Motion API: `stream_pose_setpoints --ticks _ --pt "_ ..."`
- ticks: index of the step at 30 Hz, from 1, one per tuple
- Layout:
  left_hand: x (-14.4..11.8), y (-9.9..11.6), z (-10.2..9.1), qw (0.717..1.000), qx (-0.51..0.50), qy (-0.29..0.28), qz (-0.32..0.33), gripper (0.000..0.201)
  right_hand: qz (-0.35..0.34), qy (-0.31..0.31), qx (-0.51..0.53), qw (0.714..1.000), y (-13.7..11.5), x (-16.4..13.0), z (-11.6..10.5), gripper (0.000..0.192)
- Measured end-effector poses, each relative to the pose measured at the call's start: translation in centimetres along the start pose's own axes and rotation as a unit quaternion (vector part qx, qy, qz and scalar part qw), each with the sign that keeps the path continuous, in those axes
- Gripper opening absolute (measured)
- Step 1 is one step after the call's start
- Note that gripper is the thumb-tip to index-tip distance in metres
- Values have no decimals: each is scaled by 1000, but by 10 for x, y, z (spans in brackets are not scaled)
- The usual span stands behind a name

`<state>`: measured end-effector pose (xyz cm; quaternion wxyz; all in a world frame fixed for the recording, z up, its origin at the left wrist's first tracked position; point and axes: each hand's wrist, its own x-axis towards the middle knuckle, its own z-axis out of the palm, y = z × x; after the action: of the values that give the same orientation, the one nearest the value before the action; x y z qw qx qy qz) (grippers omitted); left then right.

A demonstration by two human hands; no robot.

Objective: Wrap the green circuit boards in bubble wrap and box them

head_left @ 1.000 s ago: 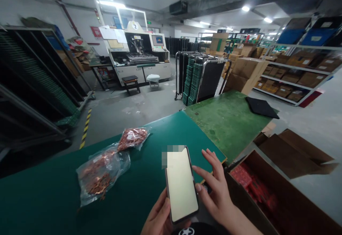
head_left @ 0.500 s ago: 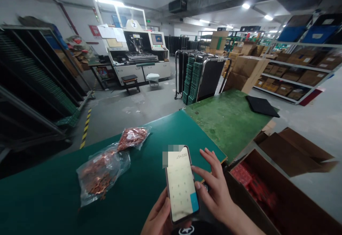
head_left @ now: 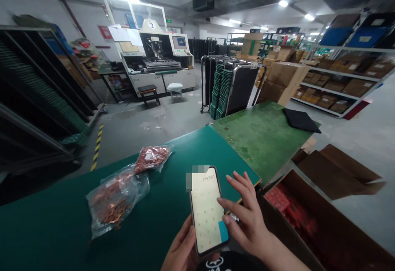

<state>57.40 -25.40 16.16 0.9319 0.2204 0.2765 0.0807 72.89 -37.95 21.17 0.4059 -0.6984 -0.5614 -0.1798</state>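
A smartphone [head_left: 206,213] with a calculator on its lit screen is held upright above the table's near side. The display reads "25+330" in part; a blurred patch covers the phone's upper left corner. My left hand [head_left: 183,244] grips the phone's lower left side, thumb along the edge. Fingers spread, my right hand [head_left: 247,213] hovers at the phone's right edge, its index fingertip over the screen and its thumb beside the blue key. To the left on the green table [head_left: 197,151] lie two clear plastic bags of copper-coloured parts, one nearer [head_left: 115,205] and one farther [head_left: 152,158].
An open cardboard box [head_left: 308,217] with red packages stands at the right. A second green table [head_left: 259,135] adjoins mine and bears a black flat pad [head_left: 300,120]. Beyond are a rack trolley [head_left: 231,86], a white machine [head_left: 154,61] and stools [head_left: 148,92].
My right hand has shifted slightly left, its index fingertip coming farther over the phone's screen. The view has moved a little; the left hand keeps its hold.
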Motion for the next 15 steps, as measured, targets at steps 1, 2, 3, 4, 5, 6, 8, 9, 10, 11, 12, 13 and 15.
stream_pose_setpoints --ticks 1,2,3,4,5,6,8,9,10,11,12,13,15 --pt "1 0 -2 1000 -1 -4 1 67 -5 -4 -11 1000 0 0 0 32" --pt "1 0 -3 1000 -2 -8 2 66 -8 -9 -22 1000 0 0 0 32" --pt "1 0 -2 1000 -5 -10 1 65 -8 -14 -32 999 0 0 0 32" --pt "1 -1 -1 1000 -10 -10 -2 65 -8 -19 -39 999 0 0 0 32" --pt "0 -1 0 1000 -13 -6 -3 65 -7 -22 -44 999 0 0 0 33" --pt "0 -1 2 1000 -14 3 -3 65 -6 -25 -48 999 0 -1 1 33" --pt "-2 -2 5 1000 -6 30 3 69 -10 -26 -50 998 1 -2 2 32" --pt "-2 -2 6 999 1 41 7 71 -13 -26 -50 998 2 -2 2 31" --pt "-2 -2 7 999 6 48 10 74 -15 -27 -50 998 2 -2 2 30" --pt "-3 -2 8 999 6 49 9 76 -17 -26 -49 998 3 -3 3 30" --pt "-3 -2 8 999 5 47 6 78 -18 -26 -50 998 3 -3 3 30" --pt "-3 -2 8 999 3 45 3 79 -18 -26 -51 998 3 -3 3 29" --pt "-3 -2 8 999 0 42 -1 81 -18 -24 -54 998 3 -3 3 28"
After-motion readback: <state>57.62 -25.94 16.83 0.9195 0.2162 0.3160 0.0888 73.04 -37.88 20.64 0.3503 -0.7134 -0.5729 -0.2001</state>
